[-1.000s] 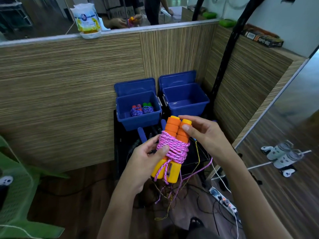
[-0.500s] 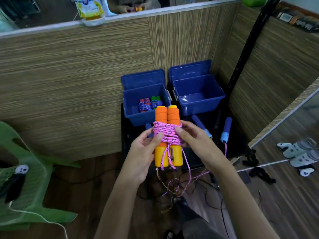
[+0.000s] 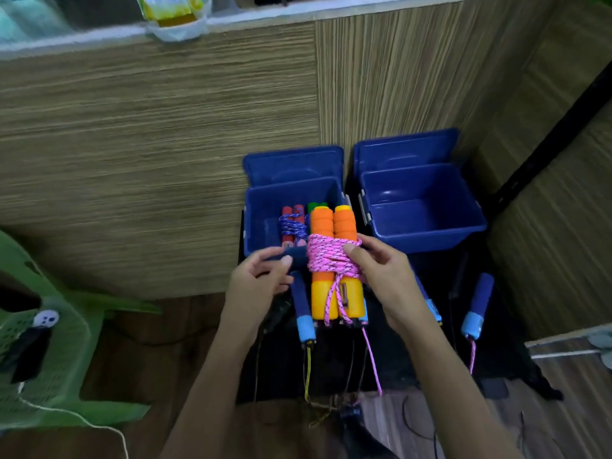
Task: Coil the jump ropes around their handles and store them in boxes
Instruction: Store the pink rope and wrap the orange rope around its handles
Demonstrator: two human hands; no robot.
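Fingers of the right hand (image 3: 381, 276) curl round the pink rope (image 3: 331, 260) coiled on the orange handles (image 3: 332, 260), thumb pressed on the coil; they hide the bundle's right side. The left hand (image 3: 258, 279), loosely curled, holds nothing and sits just beside the bundle, which it gripped half a second ago. The bundle hangs over the front rim of the left box (image 3: 261, 207), nearer it than before, and covers most of a green-handled rope there; a red-handled rope (image 3: 293, 226) lies beside. The right box (image 3: 424, 207) stands alongside. Blue handles (image 3: 303, 309) lie on the dark stand below, partly covered. The packet (image 3: 175, 11) on the ledge is cut off and blurred, its print unreadable.
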